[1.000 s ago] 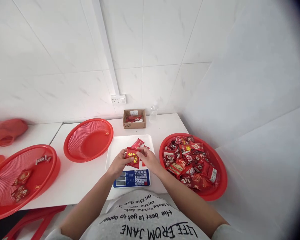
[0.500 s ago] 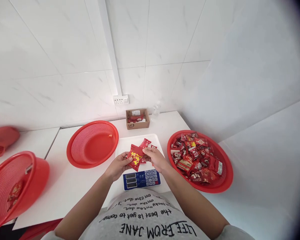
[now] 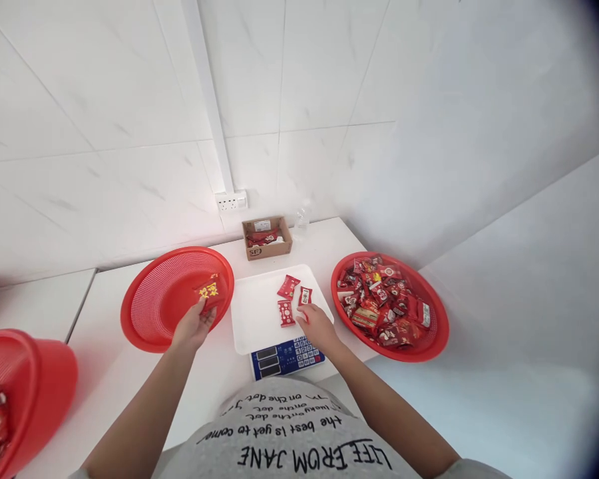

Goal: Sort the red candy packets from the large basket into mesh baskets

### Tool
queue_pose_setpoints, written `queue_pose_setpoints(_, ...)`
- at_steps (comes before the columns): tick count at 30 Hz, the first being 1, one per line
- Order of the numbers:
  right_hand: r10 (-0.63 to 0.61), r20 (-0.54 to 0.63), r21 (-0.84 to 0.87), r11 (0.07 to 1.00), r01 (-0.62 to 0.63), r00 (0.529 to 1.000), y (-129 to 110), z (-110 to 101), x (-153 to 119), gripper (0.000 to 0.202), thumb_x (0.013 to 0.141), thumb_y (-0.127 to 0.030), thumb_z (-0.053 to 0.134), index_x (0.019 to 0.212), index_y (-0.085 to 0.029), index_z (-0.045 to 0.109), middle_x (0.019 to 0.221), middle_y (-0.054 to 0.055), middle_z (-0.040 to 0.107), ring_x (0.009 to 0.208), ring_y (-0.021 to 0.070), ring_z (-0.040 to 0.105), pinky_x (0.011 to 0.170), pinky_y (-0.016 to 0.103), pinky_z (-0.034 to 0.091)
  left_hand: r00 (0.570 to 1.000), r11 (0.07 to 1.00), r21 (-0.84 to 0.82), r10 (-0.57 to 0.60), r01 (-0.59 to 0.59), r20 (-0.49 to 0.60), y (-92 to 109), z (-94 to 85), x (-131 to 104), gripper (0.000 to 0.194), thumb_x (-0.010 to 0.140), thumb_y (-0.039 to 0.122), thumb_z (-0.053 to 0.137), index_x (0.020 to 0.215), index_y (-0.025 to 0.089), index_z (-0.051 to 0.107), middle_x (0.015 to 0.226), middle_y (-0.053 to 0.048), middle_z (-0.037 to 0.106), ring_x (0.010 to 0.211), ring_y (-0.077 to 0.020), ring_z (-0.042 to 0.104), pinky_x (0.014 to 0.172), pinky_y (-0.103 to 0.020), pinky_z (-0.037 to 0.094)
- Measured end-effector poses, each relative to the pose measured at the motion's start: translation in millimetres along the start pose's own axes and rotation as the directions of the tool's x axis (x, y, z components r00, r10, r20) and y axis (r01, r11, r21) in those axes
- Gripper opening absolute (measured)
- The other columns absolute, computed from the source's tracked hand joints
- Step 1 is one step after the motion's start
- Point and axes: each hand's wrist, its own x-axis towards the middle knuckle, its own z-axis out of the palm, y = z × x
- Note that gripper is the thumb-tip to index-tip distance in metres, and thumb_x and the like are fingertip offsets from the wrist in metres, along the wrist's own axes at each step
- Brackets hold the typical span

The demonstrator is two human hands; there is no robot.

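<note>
White table (image 3: 104,376), tiled wall (image 3: 144,166) behind. Left hand (image 3: 194,327) had just swung the red packet (image 3: 208,291) over the basket (image 3: 142,303) ahead of it, still pinched, so it was clear of the scale (image 3: 252,319). Right hand (image 3: 317,327) had let go, hovering by small packets (image 3: 286,313); couldn't tell if it gripped one.

Before me, a person's bare left hand (image 3: 192,326), thumb and fingers pinched, extends toward 11 o'clock from the chest, left forearm (image 3: 150,399) slanting to 1; the bare right hand (image 3: 319,328), fingers bent, sits just past 12, right forearm (image 3: 384,402) slanting inward.
</note>
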Motion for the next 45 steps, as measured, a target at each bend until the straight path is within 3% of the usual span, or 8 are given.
queue_pose_setpoints(4, 0.013, 0.016, -0.211, 0.978, -0.009, 1.000, 9.9, 8.1, -5.0, 0.038, 0.079, -0.023, 0.051, 0.115, -0.017, 0.057, 0.128, 0.012, 0.049, 0.118, 0.0268, 0.043, 0.097, 0.040, 0.035, 0.999, 0.997, 0.075, -0.014, 0.011, 0.035, -16.1, 0.5, 14.8, 0.010, 0.086, 0.026, 0.050, 0.087, 0.018, 0.057, 0.085, -0.006, 0.063, 0.081, -0.0141, 0.063, 0.075, -0.027, 0.052)
queue_pose_setpoints(7, 0.041, 0.029, -0.266, 0.963, -0.031, 0.999, 11.7, 11.8, -5.7, 0.038, 0.077, -0.020, 0.052, 0.115, -0.017, 0.057, 0.131, 0.013, 0.045, 0.118, 0.0275, 0.042, 0.098, 0.041, 0.034, 0.949, 0.897, 0.403, 0.051, -0.181, 0.311, -52.1, 21.6, 6.8, 0.022, 0.082, 0.034, 0.054, 0.098, 0.019, 0.059, 0.091, -0.007, 0.062, 0.084, -0.0174, 0.062, 0.078, -0.034, 0.051)
queue_pose_setpoints(11, -0.036, 0.007, -0.259, 0.965, 0.037, 0.999, 14.4, 16.2, -7.8, 0.034, 0.077, -0.013, 0.048, 0.107, -0.019, 0.061, 0.127, 0.009, 0.050, 0.115, 0.0240, 0.045, 0.096, 0.037, 0.036, 0.618, 0.246, 0.583, 0.098, -0.774, 0.780, -99.0, 63.6, -11.4, 0.034, 0.080, 0.038, 0.053, 0.111, 0.026, 0.059, 0.111, -0.009, 0.055, 0.102, -0.0248, 0.051, 0.090, -0.042, 0.042)
queue_pose_setpoints(15, -0.095, 0.000, -0.228, 0.969, 0.093, 0.995, 17.7, 19.1, -11.5, 0.032, 0.078, -0.011, 0.045, 0.103, -0.018, 0.063, 0.123, 0.009, 0.052, 0.113, 0.0224, 0.046, 0.095, 0.034, 0.038, 0.436, -0.216, 0.417, -0.044, -0.883, 0.899, -116.6, 87.5, -13.6, 0.032, 0.080, 0.037, 0.054, 0.109, 0.025, 0.060, 0.117, -0.012, 0.050, 0.106, -0.0315, 0.045, 0.087, -0.047, 0.039)
queue_pose_setpoints(24, -0.125, -0.017, -0.235, 0.965, 0.117, 0.992, 22.3, 20.6, -12.6, 0.036, 0.080, -0.007, 0.038, 0.103, -0.016, 0.064, 0.117, 0.009, 0.057, 0.110, 0.0218, 0.048, 0.094, 0.035, 0.039, 0.462, -0.204, 0.465, 0.066, -0.861, 0.884, -91.5, 60.4, 6.6, 0.020, 0.074, 0.009, 0.046, 0.077, 0.019, 0.064, 0.102, -0.008, 0.058, 0.090, -0.0207, 0.053, 0.081, -0.034, 0.044)
queue_pose_setpoints(31, -0.073, -0.008, -0.158, 0.985, 0.071, 0.997, 15.3, 18.9, -8.9, 0.033, 0.079, -0.009, 0.041, 0.100, -0.018, 0.065, 0.115, 0.007, 0.058, 0.108, 0.0205, 0.049, 0.092, 0.033, 0.040, 0.603, -0.128, 0.723, 0.464, -0.679, 0.649, -30.9, 6.3, 33.6, 0.025, 0.074, 0.012, 0.044, 0.088, 0.020, 0.064, 0.114, -0.009, 0.053, 0.104, -0.0259, 0.049, 0.088, -0.040, 0.043)
queue_pose_setpoints(35, -0.041, -0.002, -0.127, 0.991, 0.041, 0.999, 15.0, 18.4, -6.1, 0.033, 0.077, -0.009, 0.040, 0.099, -0.016, 0.064, 0.114, 0.007, 0.059, 0.107, 0.0202, 0.050, 0.093, 0.033, 0.040, 0.734, -0.129, 0.864, 0.475, -0.487, 0.485, -16.7, -12.2, 48.9, 0.028, 0.077, 0.021, 0.047, 0.101, 0.017, 0.062, 0.127, -0.014, 0.048, 0.116, -0.0326, 0.042, 0.094, -0.045, 0.038)
queue_pose_setpoints(45, 0.096, -0.114, 0.224, 0.972, -0.069, 0.989, 20.8, 7.8, -8.9, 0.027, 0.079, -0.022, 0.040, 0.093, -0.018, 0.064, 0.100, 0.008, 0.066, 0.095, 0.0198, 0.059, 0.086, 0.033, 0.044, 0.472, -0.327, 0.437, -0.032, -0.838, 0.881, -83.3, 109.6, 12.8, 0.040, 0.086, 0.027, 0.043, 0.125, 0.023, 0.048, 0.139, -0.010, 0.037, 0.125, -0.0257, 0.035, 0.101, -0.039, 0.032)
